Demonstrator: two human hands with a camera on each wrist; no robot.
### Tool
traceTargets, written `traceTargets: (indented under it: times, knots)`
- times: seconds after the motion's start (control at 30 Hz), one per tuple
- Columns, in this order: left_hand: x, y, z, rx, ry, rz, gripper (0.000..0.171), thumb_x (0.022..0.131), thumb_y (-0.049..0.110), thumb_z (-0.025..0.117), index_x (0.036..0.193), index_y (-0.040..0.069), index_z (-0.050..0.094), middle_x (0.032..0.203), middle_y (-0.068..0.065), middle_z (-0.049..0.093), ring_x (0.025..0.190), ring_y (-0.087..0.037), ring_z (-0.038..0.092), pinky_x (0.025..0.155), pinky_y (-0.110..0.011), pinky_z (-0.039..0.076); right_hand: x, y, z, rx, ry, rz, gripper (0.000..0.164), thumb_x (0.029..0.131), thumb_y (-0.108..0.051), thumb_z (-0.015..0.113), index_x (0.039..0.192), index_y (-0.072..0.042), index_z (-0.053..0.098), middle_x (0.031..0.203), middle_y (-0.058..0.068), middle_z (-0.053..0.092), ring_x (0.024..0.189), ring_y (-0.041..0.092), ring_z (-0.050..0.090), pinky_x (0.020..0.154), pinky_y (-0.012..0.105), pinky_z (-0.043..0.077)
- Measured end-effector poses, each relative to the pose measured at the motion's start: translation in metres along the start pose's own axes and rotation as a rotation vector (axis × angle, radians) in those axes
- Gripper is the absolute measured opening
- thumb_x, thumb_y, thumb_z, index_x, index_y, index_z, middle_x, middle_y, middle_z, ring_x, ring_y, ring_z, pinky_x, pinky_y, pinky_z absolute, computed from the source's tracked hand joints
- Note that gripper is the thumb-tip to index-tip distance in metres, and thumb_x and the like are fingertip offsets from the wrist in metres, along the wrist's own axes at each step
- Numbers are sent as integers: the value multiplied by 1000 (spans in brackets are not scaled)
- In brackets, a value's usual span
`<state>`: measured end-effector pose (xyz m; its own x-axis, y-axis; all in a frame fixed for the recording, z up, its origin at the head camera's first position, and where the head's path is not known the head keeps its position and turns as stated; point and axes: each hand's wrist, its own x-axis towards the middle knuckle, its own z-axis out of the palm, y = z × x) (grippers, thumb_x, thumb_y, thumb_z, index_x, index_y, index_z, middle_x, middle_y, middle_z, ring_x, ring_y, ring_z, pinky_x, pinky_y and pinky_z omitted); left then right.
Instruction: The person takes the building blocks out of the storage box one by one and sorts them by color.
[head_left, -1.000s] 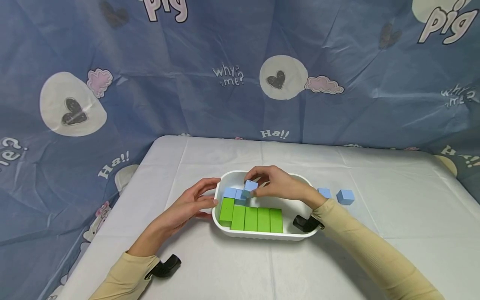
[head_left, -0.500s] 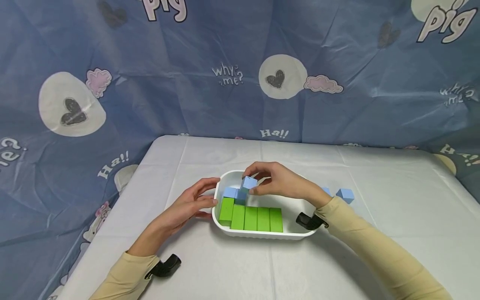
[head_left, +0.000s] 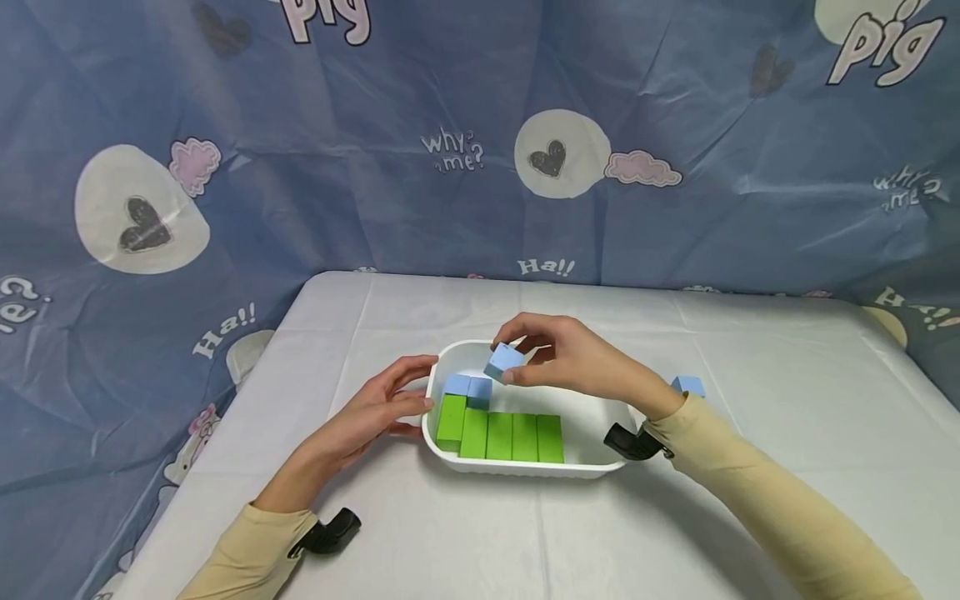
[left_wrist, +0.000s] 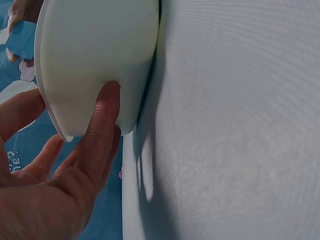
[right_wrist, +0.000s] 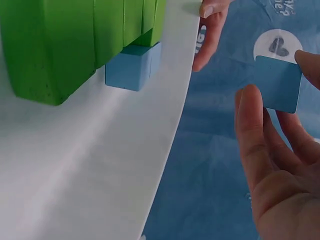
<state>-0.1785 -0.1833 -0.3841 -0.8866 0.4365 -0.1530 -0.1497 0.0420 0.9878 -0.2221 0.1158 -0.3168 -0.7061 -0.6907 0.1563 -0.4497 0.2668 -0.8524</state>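
Observation:
My right hand [head_left: 566,354] pinches a light blue cube [head_left: 504,360] between thumb and fingertips, above the back left part of a white oval tub [head_left: 517,471]. In the right wrist view the held cube [right_wrist: 278,84] is raised above the level of the tub's rim. Two blue cubes [head_left: 480,392] sit side by side inside at the left. In front of them, several green blocks [head_left: 500,436] stand in a row along the near wall. My left hand [head_left: 390,400] rests with its fingertips against the tub's left end; the left wrist view shows extended fingers [left_wrist: 102,112] touching the outer wall.
A loose blue cube [head_left: 687,385] lies on the white-covered table [head_left: 450,542] right of the tub, partly behind the right forearm. A blue printed cloth [head_left: 360,192] hangs behind the table. Each wrist wears a small black camera [head_left: 633,442].
My right hand has lifted the blue cube up and drawn it slightly right, away from the two cubes in the tub. My left hand stays at the tub's end.

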Motion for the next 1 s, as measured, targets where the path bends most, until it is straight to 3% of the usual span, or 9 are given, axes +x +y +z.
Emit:
traceTargets:
  times: [0.2,0.63,1.0]
  knots:
    - [0,0,-1,5,4,1,60,94,9,66,147,20,40,151,-4,39,126,-30,51,81,-48,54,-9,-1,-5,-49,47,25,33,84,-27,80,114,-24,65,113,-5,63,99,17,64,85,34,53]
    - [2,-1,-2,1,4,-4,61,93,10,67,147,20,40,151,-3,39,125,-29,52,80,-48,54,-29,4,-24,-92,238,37,35,84,-27,80,116,-21,65,108,-3,66,93,17,65,79,34,54]
    - [3,-3,-1,11,-1,-8,60,94,10,65,147,20,39,151,-4,38,125,-29,52,80,-47,54,-49,12,-40,-153,257,96,35,84,-30,80,115,-22,66,108,-3,66,95,15,65,83,31,53]
